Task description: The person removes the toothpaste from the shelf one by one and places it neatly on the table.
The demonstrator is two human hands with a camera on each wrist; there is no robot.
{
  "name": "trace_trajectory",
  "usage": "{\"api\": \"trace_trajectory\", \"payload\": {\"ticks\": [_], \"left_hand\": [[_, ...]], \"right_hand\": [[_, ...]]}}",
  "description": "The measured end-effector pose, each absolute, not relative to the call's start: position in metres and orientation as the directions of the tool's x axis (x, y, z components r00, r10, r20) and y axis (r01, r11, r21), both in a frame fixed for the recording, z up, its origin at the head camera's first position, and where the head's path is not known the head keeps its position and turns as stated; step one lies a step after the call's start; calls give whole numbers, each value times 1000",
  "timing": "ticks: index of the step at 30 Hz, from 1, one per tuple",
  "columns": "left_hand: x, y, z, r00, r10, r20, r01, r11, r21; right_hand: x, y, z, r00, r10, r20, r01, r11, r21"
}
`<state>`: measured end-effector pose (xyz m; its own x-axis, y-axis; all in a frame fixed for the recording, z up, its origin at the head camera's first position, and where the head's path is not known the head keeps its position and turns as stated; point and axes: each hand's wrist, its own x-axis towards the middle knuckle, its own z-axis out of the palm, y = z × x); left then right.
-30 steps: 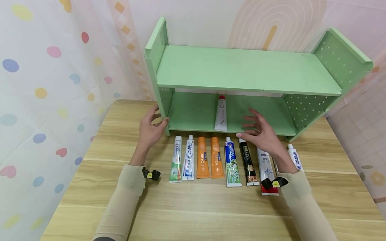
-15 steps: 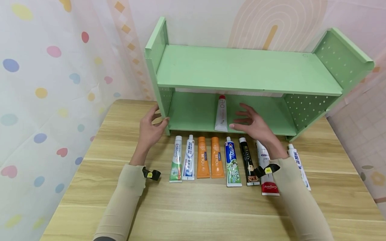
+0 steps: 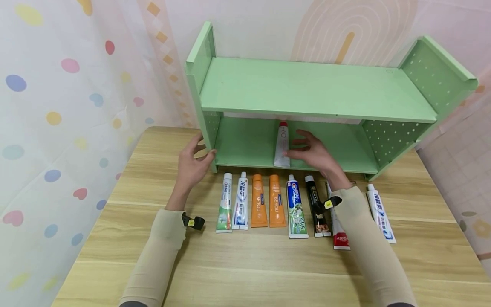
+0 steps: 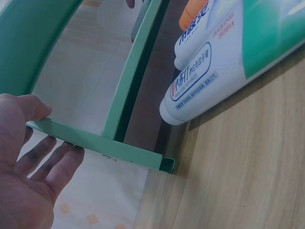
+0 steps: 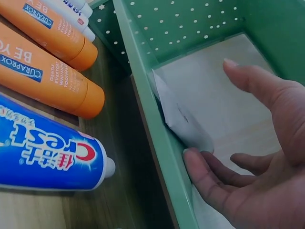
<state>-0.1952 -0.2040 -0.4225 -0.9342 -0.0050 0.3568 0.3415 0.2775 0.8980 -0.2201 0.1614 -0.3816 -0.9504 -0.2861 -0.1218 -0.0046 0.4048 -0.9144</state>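
A white tube with a red cap (image 3: pixel 282 140) rests on the lower level of a green two-tier shelf (image 3: pixel 318 91). Beside it, my right hand (image 3: pixel 312 152) reaches in with fingers spread and bent, the thumb tip overlapping the tube's lower part. In the right wrist view the tube's flat crimped end (image 5: pixel 178 112) lies between the parted digits of the hand (image 5: pixel 271 138), which are not closed round it. At the shelf's left end, my left hand (image 3: pixel 193 164) grips the side panel. In the left wrist view, the left hand's thumb (image 4: pixel 35 109) and fingers lie on opposite sides of the panel's edge.
Along the shelf's front, toothpaste tubes lie in a row on the wooden table (image 3: pixel 245 273): a green-white one (image 3: pixel 224 204), two orange ones (image 3: pixel 277 204), a blue-green Crest (image 3: pixel 297 209), a black one (image 3: pixel 316 204), a Colgate (image 3: pixel 340 238) and others. Patterned cloth (image 3: pixel 76 106) hangs behind.
My right hand has moved left along the lower shelf, from right of the tube up to it. My left hand keeps its place on the side panel. The tubes have not moved.
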Motion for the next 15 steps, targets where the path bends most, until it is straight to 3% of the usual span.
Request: {"api": "trace_trajectory", "payload": {"ticks": [15], "left_hand": [[-194,-203,-422,-935,-3,354,340,273,900]], "right_hand": [[-233,136,-385,-981,-107,-162,83,523,-848]]}}
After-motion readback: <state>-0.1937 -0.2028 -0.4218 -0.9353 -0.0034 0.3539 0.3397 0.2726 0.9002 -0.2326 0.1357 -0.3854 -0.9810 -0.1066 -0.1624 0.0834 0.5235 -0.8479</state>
